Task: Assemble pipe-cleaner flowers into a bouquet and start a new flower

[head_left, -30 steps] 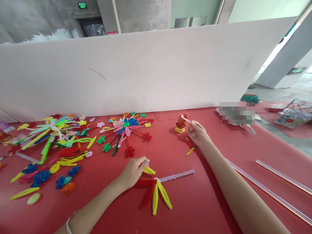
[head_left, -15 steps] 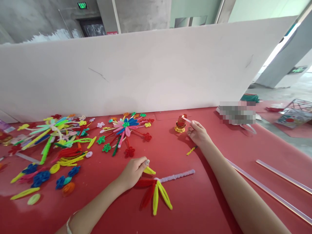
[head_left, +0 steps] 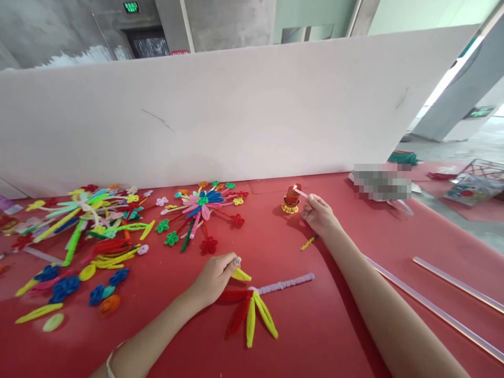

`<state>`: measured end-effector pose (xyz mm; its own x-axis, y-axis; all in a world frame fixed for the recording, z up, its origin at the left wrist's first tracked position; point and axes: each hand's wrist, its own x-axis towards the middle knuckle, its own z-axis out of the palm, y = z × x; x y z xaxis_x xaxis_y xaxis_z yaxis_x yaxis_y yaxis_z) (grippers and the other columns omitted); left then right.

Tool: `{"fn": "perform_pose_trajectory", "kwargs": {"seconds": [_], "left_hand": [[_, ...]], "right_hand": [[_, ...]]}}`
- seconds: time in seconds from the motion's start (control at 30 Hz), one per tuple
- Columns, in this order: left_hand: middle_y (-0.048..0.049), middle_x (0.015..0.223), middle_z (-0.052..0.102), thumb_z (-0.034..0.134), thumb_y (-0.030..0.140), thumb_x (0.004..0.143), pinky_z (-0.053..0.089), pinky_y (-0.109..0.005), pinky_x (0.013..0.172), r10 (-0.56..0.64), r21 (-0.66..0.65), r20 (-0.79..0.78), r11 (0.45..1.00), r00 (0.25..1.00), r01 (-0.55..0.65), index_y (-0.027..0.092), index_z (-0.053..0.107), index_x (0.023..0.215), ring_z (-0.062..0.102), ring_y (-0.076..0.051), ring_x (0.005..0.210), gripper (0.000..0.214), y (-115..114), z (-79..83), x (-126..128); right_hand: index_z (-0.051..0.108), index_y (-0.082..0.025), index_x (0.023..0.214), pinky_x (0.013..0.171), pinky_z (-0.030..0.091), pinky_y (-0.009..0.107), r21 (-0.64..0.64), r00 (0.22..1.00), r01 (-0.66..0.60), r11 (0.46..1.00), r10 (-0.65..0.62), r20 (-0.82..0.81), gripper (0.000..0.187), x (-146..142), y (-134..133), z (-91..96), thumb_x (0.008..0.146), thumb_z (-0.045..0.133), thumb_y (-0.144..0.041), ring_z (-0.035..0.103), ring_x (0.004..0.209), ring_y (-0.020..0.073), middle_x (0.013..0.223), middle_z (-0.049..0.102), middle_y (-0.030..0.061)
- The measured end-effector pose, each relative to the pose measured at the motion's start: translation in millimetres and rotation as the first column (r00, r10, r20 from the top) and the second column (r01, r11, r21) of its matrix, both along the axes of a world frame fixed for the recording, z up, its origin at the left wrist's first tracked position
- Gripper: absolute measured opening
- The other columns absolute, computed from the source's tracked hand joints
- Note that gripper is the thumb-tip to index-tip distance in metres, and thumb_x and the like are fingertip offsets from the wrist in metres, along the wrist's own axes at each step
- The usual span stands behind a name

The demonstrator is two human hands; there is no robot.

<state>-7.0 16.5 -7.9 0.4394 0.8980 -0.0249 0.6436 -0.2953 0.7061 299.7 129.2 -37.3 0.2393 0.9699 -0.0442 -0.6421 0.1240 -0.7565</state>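
Note:
My right hand point(head_left: 319, 214) is closed on a short translucent glue stick point(head_left: 302, 193). The tip of the stick is at the small flame of a red candle point(head_left: 292, 196) in a gold-coloured holder point(head_left: 290, 208). Nearer to me, my left hand point(head_left: 216, 275) is closed, with a yellow pipe-cleaner petal point(head_left: 241, 275) showing from under its fingers. Just right of and below that hand lies a pipe-cleaner flower with red petals point(head_left: 238, 317), yellow petals point(head_left: 265, 315) and a lilac stem point(head_left: 287, 284).
Finished pipe-cleaner flowers point(head_left: 203, 201) stand against the white board point(head_left: 236, 115). Loose blue blossoms point(head_left: 66, 289) and other pieces lie at the left. Two long translucent sticks point(head_left: 452, 282) rest at the right. A yellow scrap point(head_left: 308, 243) lies below the candle.
Both hands and the glue stick stay in nearly the same place. The view has shifted very slightly.

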Motion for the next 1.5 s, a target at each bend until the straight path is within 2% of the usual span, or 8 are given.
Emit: {"fn": "perform_pose_trajectory", "kwargs": {"seconds": [0.2, 0.43, 0.6, 0.7, 0.77, 0.93, 1.13, 1.5], "left_hand": [[-0.0026, 0.081, 0.062, 0.03, 0.04, 0.093, 0.04, -0.026, 0.075, -0.005, 0.022, 0.067, 1.0, 0.998, 0.003, 0.018, 0.058, 0.082, 0.057, -0.016, 0.08, 0.037, 1.1, 1.3, -0.2], [-0.0062, 0.093, 0.063, 0.035, 0.044, 0.091, 0.043, -0.029, 0.082, -0.006, 0.038, 0.091, 0.999, 0.996, 0.003, 0.018, 0.063, 0.098, 0.059, -0.018, 0.09, 0.038, 1.5, -0.3, -2.6], [-0.0064, 0.099, 0.062, 0.043, 0.046, 0.088, 0.043, -0.03, 0.082, 0.005, 0.028, 0.072, 1.0, 0.997, -0.007, 0.02, 0.062, 0.106, 0.058, -0.019, 0.092, 0.037, 1.7, 0.4, -1.7], [-0.0057, 0.094, 0.064, 0.044, 0.044, 0.088, 0.043, -0.028, 0.079, -0.018, 0.043, 0.086, 0.999, 0.996, 0.015, 0.02, 0.065, 0.097, 0.059, -0.017, 0.087, 0.033, 2.5, -0.2, -1.0], [-0.0038, 0.083, 0.064, 0.043, 0.043, 0.089, 0.043, -0.026, 0.072, -0.02, 0.029, 0.094, 0.999, 0.995, 0.017, 0.018, 0.064, 0.088, 0.059, -0.015, 0.077, 0.033, 3.0, -1.6, -1.2], [0.003, 0.064, 0.058, 0.036, 0.043, 0.091, 0.037, -0.021, 0.052, 0.047, -0.101, 0.152, 0.994, 0.987, -0.032, 0.018, 0.051, 0.081, 0.046, -0.009, 0.049, 0.031, 2.5, -6.3, -2.1], [0.0065, 0.056, 0.047, 0.029, 0.042, 0.093, 0.032, -0.022, 0.051, 0.072, -0.113, 0.188, 0.992, 0.979, -0.051, 0.02, 0.039, 0.076, 0.041, -0.009, 0.047, 0.03, 2.0, -9.0, -2.2], [0.0063, 0.056, 0.043, 0.027, 0.045, 0.093, 0.032, -0.023, 0.055, 0.056, -0.076, 0.117, 0.996, 0.992, -0.048, 0.02, 0.04, 0.078, 0.042, -0.01, 0.051, 0.032, 1.4, -5.9, -2.2]], "right_hand": [[0.063, -0.021, 0.068, 0.044, 0.039, 0.016, -0.018, 1.0, 0.002, 1.0, -0.003, -0.019, 0.034, 0.0, 0.2, 0.5, 0.045, 0.086, -0.028, 0.043, 0.048, 0.0022, 0.057, 0.051, -0.0081], [0.061, -0.022, 0.07, 0.043, 0.037, 0.018, 0.004, 0.999, -0.006, 1.0, 0.006, 0.04, 0.031, 1.3, 0.3, -0.5, 0.051, 0.084, -0.032, 0.043, 0.047, 0.0035, 0.056, 0.049, -0.0081], [0.062, -0.021, 0.069, 0.044, 0.038, 0.017, -0.005, 1.0, -0.01, 1.0, 0.01, -0.003, 0.03, 1.7, 0.2, -0.6, 0.05, 0.084, -0.029, 0.043, 0.048, 0.0029, 0.057, 0.049, -0.008], [0.062, -0.02, 0.07, 0.044, 0.038, 0.016, -0.016, 1.0, -0.006, 1.0, 0.006, -0.017, 0.031, 1.1, 0.5, -0.5, 0.05, 0.084, -0.029, 0.043, 0.048, 0.0025, 0.058, 0.049, -0.0077], [0.062, -0.021, 0.069, 0.043, 0.037, 0.016, -0.019, 1.0, -0.001, 1.0, 0.001, -0.015, 0.031, 0.8, 0.9, -0.6, 0.05, 0.084, -0.029, 0.043, 0.048, 0.0026, 0.057, 0.049, -0.0077], [0.06, -0.021, 0.07, 0.043, 0.037, 0.017, 0.006, 0.999, -0.013, 1.0, 0.013, 0.033, 0.031, 1.6, 1.4, -1.5, 0.052, 0.084, -0.032, 0.042, 0.047, 0.003, 0.056, 0.048, -0.008], [0.06, -0.021, 0.068, 0.043, 0.037, 0.016, 0.004, 1.0, -0.009, 1.0, 0.009, 0.004, 0.032, 1.1, 0.3, -0.2, 0.049, 0.085, -0.031, 0.042, 0.047, 0.0025, 0.056, 0.047, -0.008], [0.062, -0.021, 0.07, 0.043, 0.037, 0.017, -0.011, 1.0, -0.003, 1.0, 0.003, 0.011, 0.033, 0.8, 0.4, 0.6, 0.049, 0.085, -0.031, 0.042, 0.048, 0.0029, 0.056, 0.047, -0.0078]]}}
